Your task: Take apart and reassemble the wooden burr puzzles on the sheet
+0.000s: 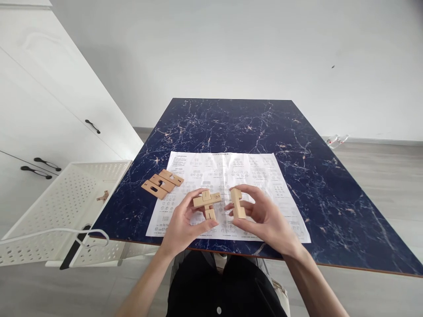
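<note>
Now a notched block (236,204) is pinched by the right hand (266,215), long axis thumb (246,224) to forefinger (247,189); just left of them, apart, joined blocks (206,199) are gripped by the left hand (181,223).

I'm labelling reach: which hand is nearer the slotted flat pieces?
Left. The left hand is right of and below the flat pieces in view; the right hand is farther right.
</note>
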{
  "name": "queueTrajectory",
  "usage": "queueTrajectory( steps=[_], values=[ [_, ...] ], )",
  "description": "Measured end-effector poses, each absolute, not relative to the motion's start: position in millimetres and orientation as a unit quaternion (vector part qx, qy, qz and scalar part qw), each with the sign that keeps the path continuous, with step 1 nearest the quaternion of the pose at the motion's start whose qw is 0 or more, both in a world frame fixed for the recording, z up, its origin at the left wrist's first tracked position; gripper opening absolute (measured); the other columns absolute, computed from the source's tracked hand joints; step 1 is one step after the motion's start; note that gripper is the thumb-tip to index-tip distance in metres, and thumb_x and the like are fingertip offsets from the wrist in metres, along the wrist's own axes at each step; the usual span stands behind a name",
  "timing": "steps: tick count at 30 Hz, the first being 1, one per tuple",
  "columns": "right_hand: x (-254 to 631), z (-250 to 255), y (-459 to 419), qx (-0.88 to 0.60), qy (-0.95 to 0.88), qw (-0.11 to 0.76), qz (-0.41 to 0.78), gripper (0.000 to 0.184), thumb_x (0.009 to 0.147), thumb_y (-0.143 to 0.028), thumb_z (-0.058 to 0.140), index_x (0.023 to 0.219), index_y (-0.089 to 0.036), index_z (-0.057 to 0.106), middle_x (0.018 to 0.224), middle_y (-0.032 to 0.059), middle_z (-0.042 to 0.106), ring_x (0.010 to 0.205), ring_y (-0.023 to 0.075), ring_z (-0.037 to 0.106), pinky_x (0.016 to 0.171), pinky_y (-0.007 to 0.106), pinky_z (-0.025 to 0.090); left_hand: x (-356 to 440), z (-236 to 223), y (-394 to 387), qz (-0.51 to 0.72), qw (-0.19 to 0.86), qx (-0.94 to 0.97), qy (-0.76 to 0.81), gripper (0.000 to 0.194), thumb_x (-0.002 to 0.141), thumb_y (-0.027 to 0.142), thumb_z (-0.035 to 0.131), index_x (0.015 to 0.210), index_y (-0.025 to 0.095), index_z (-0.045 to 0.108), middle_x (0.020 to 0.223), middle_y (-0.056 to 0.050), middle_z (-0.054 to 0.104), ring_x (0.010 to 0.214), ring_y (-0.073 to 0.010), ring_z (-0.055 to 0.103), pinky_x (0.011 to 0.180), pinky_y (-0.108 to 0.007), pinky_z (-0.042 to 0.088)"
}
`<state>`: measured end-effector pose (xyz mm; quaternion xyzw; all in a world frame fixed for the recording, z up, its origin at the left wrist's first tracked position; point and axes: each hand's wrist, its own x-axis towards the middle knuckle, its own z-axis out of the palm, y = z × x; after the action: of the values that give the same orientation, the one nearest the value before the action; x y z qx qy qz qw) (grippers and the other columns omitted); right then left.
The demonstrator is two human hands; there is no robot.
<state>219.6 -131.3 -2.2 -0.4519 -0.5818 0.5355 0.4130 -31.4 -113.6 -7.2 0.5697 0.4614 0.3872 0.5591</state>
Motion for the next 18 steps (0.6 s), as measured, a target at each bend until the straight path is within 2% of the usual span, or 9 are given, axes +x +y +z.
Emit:
queueTrajectory(
  steps=[2,4,7,10,12,14,16,18],
  values=[
    [222,3,-134,-0.398,-0.53,0.446,0.602,0.073,0.092,-0.052,0.082,0.154,-0.036,0.049,0.147,0.0127,0.065,0.108,0.0297,0.077,0.086,0.048,0.068,-31,-8,-113,0.392,0.559,0.571,0.456,0.075,0.082,0.039,0.095,0.146,0.025,0.058,0.131,-0.01,0.076,0.116,-0.0288,0.075,0.107,-0.045,0.059],
    [223,5,-134,-0.377,-0.481,0.474,0.634,0.074,0.087,-0.054,0.086,0.152,-0.036,0.056,0.158,0.0123,0.058,0.111,0.0311,0.077,0.097,0.054,0.065,-31,-8,-113,0.394,0.559,0.573,0.452,0.074,0.082,0.04,0.095,0.145,0.025,0.059,0.13,-0.01,0.076,0.114,-0.0285,0.076,0.106,-0.045,0.06],
    [220,3,-133,-0.362,-0.404,0.496,0.678,0.068,0.08,-0.058,0.092,0.139,-0.031,0.069,0.153,0.0128,0.063,0.123,0.0356,0.072,0.114,0.061,0.053,-32,-8,-113,0.396,0.556,0.579,0.446,0.074,0.082,0.039,0.095,0.145,0.026,0.059,0.13,-0.01,0.076,0.113,-0.0277,0.076,0.106,-0.045,0.061],
    [213,1,-133,-0.331,-0.347,0.497,0.723,0.056,0.077,-0.053,0.096,0.123,-0.028,0.073,0.14,0.0106,0.07,0.121,0.0308,0.07,0.116,0.052,0.05,-32,-8,-114,0.406,0.549,0.585,0.438,0.075,0.081,0.04,0.095,0.145,0.026,0.059,0.129,-0.01,0.077,0.113,-0.0283,0.077,0.105,-0.045,0.062],
    [209,0,-134,-0.336,-0.34,0.497,0.724,0.048,0.083,-0.052,0.092,0.118,-0.027,0.072,0.117,0.0064,0.073,0.1,0.0227,0.069,0.103,0.041,0.053,-32,-8,-114,0.413,0.543,0.588,0.435,0.075,0.08,0.041,0.096,0.145,0.026,0.06,0.126,-0.01,0.078,0.111,-0.0288,0.077,0.103,-0.045,0.063],
    [206,-2,-136,-0.373,-0.374,0.494,0.69,0.041,0.09,-0.057,0.085,0.112,-0.025,0.071,0.084,-0.0007,0.062,0.074,0.0154,0.056,0.08,0.032,0.05,-32,-9,-114,0.416,0.537,0.593,0.432,0.075,0.08,0.042,0.096,0.144,0.025,0.06,0.122,-0.009,0.078,0.108,-0.0281,0.078,0.101,-0.044,0.063],
    [204,-3,-136,-0.426,-0.431,0.469,0.643,0.042,0.096,-0.063,0.076,0.098,-0.022,0.069,0.067,-0.0063,0.04,0.06,0.012,0.036,0.06,0.028,0.036,-32,-9,-114,0.416,0.534,0.598,0.43,0.074,0.08,0.042,0.096,0.144,0.025,0.06,0.118,-0.008,0.079,0.105,-0.0271,0.078,0.099,-0.043,0.064],
    [202,-3,-136,-0.478,-0.469,0.44,0.598,0.05,0.1,-0.069,0.067,0.087,-0.02,0.064,0.064,-0.0077,0.031,0.057,0.011,0.025,0.053,0.028,0.025,-33,-9,-114,0.416,0.531,0.602,0.427,0.074,0.081,0.042,0.095,0.144,0.025,0.06,0.117,-0.008,0.079,0.105,-0.0268,0.078,0.099,-0.042,0.064]
  ],
)
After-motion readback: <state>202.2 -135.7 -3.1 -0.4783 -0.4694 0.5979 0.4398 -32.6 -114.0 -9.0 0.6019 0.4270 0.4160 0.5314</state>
